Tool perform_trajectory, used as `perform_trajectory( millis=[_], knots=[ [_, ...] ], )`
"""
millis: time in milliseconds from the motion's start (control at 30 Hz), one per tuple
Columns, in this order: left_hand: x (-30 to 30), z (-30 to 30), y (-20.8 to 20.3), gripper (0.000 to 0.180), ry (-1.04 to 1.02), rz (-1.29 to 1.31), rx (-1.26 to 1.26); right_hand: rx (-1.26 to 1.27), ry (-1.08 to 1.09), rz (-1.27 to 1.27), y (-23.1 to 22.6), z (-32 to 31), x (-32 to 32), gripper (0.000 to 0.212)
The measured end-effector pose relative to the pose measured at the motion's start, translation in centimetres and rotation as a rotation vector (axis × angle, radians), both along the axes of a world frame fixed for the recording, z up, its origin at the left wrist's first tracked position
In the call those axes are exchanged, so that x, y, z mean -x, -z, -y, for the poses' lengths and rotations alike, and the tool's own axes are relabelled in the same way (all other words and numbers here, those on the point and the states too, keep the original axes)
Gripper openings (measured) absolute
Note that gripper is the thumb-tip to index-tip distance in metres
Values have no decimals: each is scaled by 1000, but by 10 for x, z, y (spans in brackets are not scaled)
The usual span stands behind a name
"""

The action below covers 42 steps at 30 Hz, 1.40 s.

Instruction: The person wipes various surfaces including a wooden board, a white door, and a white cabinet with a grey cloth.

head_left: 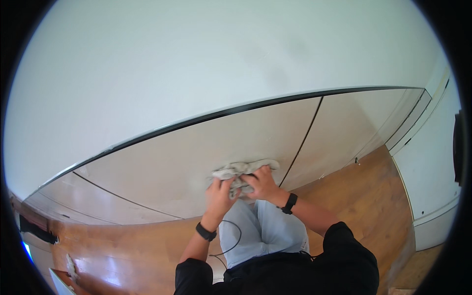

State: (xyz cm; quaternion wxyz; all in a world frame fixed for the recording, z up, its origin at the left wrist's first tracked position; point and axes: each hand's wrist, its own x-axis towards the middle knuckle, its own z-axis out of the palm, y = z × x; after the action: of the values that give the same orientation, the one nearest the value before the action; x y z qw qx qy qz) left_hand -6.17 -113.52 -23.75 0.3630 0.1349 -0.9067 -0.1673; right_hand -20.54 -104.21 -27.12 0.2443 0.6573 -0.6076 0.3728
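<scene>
A crumpled greyish-white cloth (236,170) is bunched against a large pale tile (172,157) on the lower part of the wall. My left hand (219,194) grips the cloth's left side, fingers curled into its folds. On the right, my right hand (262,184) is closed on the same cloth, close beside the left. Some of the fingertips are hidden in the fabric. A dark band (206,231) circles my left wrist, and another dark band (289,203) is on the right one.
Dark trim (216,114) runs between the tiles and the white upper wall (196,54). Below lies a wooden floor (344,196). A thin black cable (240,236) loops beside my left leg. At the right is a white door (430,162); a low wooden object (66,280) stands lower left.
</scene>
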Motion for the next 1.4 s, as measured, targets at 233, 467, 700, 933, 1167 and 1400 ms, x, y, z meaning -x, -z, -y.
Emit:
perform_trajectory(
  millis=[233,467,700,933,1167,1400],
  knots=[
    [25,-13,-61,45,-94,-391,6,213,-19,-95,-86,11,13,52],
    [93,-37,-63,47,52,-394,139,456,144,4,-56,-21,68,46],
    [81,-43,-6,43,89,-13,153,341,167,154,13,-34,54,42],
    [40,-28,33,41,59,147,58,88,106,142,69,-26,24,43],
    [-18,-6,7,43,-139,-49,-88,37,-59,-49,3,18,-16,38],
    [-49,40,-100,50,-224,-428,127,261,-49,-24,-134,78,-76,44]
  ],
)
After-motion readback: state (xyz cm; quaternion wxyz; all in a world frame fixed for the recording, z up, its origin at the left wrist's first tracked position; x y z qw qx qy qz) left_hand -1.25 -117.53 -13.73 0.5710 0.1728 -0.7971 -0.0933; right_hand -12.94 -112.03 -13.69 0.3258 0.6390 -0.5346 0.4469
